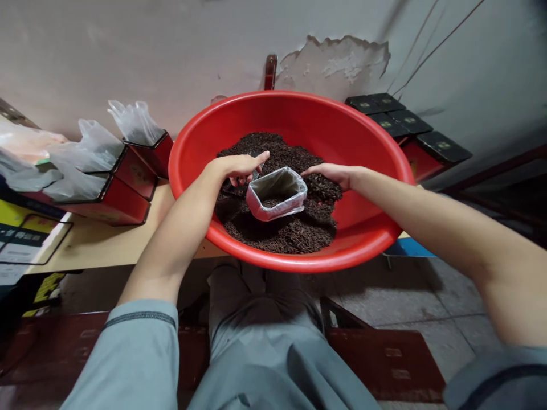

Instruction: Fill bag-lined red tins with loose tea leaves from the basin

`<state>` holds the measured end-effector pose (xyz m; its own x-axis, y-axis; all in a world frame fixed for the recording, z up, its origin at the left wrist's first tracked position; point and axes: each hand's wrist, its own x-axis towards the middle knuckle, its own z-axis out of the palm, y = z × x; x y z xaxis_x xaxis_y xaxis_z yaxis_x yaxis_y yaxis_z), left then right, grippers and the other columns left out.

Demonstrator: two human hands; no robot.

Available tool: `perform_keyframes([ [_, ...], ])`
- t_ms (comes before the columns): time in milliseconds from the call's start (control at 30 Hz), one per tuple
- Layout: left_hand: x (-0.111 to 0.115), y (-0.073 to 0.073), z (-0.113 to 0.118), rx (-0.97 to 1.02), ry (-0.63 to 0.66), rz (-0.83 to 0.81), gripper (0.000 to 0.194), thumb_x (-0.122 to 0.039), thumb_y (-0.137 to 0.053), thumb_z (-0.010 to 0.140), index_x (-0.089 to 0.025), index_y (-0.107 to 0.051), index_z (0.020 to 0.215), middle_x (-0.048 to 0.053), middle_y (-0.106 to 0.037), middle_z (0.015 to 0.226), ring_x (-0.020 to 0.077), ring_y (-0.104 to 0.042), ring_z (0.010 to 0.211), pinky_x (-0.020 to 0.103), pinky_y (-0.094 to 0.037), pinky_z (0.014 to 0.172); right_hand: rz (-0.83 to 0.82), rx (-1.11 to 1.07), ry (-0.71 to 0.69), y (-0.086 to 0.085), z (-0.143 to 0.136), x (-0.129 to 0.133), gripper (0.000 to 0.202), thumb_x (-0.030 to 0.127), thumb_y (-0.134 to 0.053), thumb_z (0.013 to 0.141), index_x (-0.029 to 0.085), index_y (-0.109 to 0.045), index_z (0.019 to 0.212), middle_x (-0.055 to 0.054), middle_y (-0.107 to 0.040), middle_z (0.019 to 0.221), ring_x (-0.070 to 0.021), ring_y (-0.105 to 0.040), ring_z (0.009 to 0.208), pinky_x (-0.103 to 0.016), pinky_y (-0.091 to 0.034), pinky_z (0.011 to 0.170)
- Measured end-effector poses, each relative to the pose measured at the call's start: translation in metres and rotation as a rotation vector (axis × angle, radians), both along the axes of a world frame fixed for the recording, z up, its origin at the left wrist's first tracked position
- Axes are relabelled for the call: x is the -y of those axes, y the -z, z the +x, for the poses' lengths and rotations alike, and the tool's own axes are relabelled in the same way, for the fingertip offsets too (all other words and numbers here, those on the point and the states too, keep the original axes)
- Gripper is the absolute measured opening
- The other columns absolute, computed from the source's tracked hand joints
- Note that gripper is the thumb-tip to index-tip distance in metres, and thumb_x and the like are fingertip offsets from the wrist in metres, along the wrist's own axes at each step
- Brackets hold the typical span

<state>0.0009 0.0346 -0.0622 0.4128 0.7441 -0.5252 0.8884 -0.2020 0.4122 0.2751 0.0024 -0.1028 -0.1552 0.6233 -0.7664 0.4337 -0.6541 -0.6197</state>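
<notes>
Inside a large red basin (290,263) lies a heap of dark, loose tea leaves (294,233). A small red tin (261,212) lined with clear plastic sits tilted over the heap, its open mouth facing me, some leaves inside. My left hand (244,168) is at the tin's far left corner, thumb stretched out and the other fingers curled by the plastic; part of the grip is hidden. To the right of the tin, my right hand (331,172) is cupped in the tea leaves, which cover most of its fingers. Its thumb points towards the tin's rim.
Several red tins (109,202) with plastic bags sticking up stand on the wooden table (96,242) at left. Black-lidded tins (444,147) are grouped at the right. A peeling wall (337,62) rises behind the basin. Below is a dark red bench (384,359).
</notes>
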Motion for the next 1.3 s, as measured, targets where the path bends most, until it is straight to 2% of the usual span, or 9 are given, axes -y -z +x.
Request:
perform_keyframes([
  [233, 0.002, -0.001, -0.001, -0.068, -0.054, -0.076, 0.087, -0.068, -0.005, 0.102, -0.017, -0.051, 0.154, 0.020, -0.070, 0.130, 0.0301, -0.070, 0.101, 0.032, -0.055, 0.073, 0.365, -0.335, 0.112, -0.041, -0.021, 0.001, 0.042, 0.060, -0.045, 0.094, 0.023, -0.059, 0.081, -0.005, -0.062, 0.066, -0.0188, -0.058, 0.059, -0.031, -0.049, 0.055],
  [500, 0.000, -0.002, -0.010, -0.086, -0.036, -0.089, 0.089, -0.068, -0.006, 0.101, -0.014, -0.044, 0.160, 0.021, -0.074, 0.116, 0.0320, -0.069, 0.096, 0.036, -0.056, 0.074, 0.675, -0.475, 0.125, -0.040, -0.068, 0.003, 0.058, 0.076, -0.041, 0.089, 0.023, -0.064, 0.100, -0.007, -0.066, 0.079, -0.0270, -0.069, 0.088, -0.040, -0.058, 0.078],
  [767, -0.009, 0.007, -0.013, -0.060, -0.060, -0.133, 0.093, -0.077, -0.013, 0.097, -0.017, -0.044, 0.161, 0.019, -0.075, 0.114, 0.0313, -0.069, 0.098, 0.035, -0.053, 0.079, 0.746, -0.465, -0.007, -0.044, -0.074, 0.015, 0.052, 0.074, -0.044, 0.086, 0.024, -0.058, 0.085, -0.008, -0.070, 0.090, -0.0281, -0.069, 0.106, -0.043, -0.057, 0.091],
  [933, -0.010, 0.008, -0.012, -0.073, -0.064, -0.150, 0.090, -0.074, -0.013, 0.099, -0.018, -0.041, 0.163, 0.018, -0.074, 0.120, 0.0309, -0.069, 0.101, 0.036, -0.054, 0.082, 0.713, -0.535, -0.021, -0.052, -0.074, 0.029, 0.042, 0.062, -0.049, 0.091, 0.024, -0.054, 0.075, -0.006, -0.066, 0.084, -0.0244, -0.070, 0.096, -0.042, -0.055, 0.097],
  [1000, -0.010, 0.008, -0.012, -0.070, -0.053, -0.149, 0.088, -0.072, -0.013, 0.100, -0.017, -0.041, 0.163, 0.019, -0.073, 0.122, 0.0301, -0.069, 0.102, 0.035, -0.054, 0.081, 0.708, -0.496, -0.047, -0.054, -0.068, 0.030, 0.042, 0.060, -0.047, 0.094, 0.024, -0.057, 0.075, -0.007, -0.068, 0.091, -0.0248, -0.069, 0.100, -0.042, -0.054, 0.100],
  [1100, -0.008, 0.007, -0.011, -0.057, -0.036, -0.150, 0.087, -0.070, -0.012, 0.101, -0.015, -0.042, 0.162, 0.019, -0.073, 0.120, 0.0297, -0.069, 0.102, 0.034, -0.055, 0.081, 0.797, -0.373, -0.053, -0.047, -0.049, 0.022, 0.045, 0.062, -0.043, 0.097, 0.024, -0.062, 0.083, -0.009, -0.070, 0.122, -0.0282, -0.060, 0.128, -0.043, -0.050, 0.109],
  [1167, -0.008, 0.008, -0.011, -0.042, -0.031, -0.145, 0.086, -0.070, -0.014, 0.101, -0.015, -0.043, 0.161, 0.019, -0.074, 0.116, 0.0302, -0.070, 0.101, 0.035, -0.055, 0.082, 0.814, -0.201, 0.009, -0.033, -0.031, 0.014, 0.046, 0.061, -0.037, 0.100, 0.024, -0.065, 0.098, -0.010, -0.064, 0.139, -0.0299, -0.051, 0.140, -0.044, -0.048, 0.112],
  [1233, -0.007, 0.008, -0.011, -0.025, -0.024, -0.132, 0.086, -0.072, -0.017, 0.100, -0.016, -0.044, 0.160, 0.019, -0.074, 0.115, 0.0303, -0.070, 0.102, 0.034, -0.055, 0.081, 0.652, 0.098, 0.015, -0.013, -0.013, 0.010, 0.047, 0.056, -0.031, 0.102, 0.025, -0.061, 0.121, -0.013, -0.061, 0.143, -0.0315, -0.050, 0.141, -0.047, -0.051, 0.108],
  [1300, -0.006, 0.007, -0.011, -0.008, -0.013, -0.121, 0.088, -0.075, -0.020, 0.099, -0.016, -0.046, 0.158, 0.019, -0.074, 0.114, 0.0304, -0.070, 0.102, 0.034, -0.056, 0.080, 0.359, 0.344, -0.111, 0.011, 0.000, 0.014, 0.045, 0.050, -0.037, 0.101, 0.023, -0.057, 0.132, -0.018, -0.064, 0.136, -0.0333, -0.058, 0.131, -0.048, -0.055, 0.100],
])
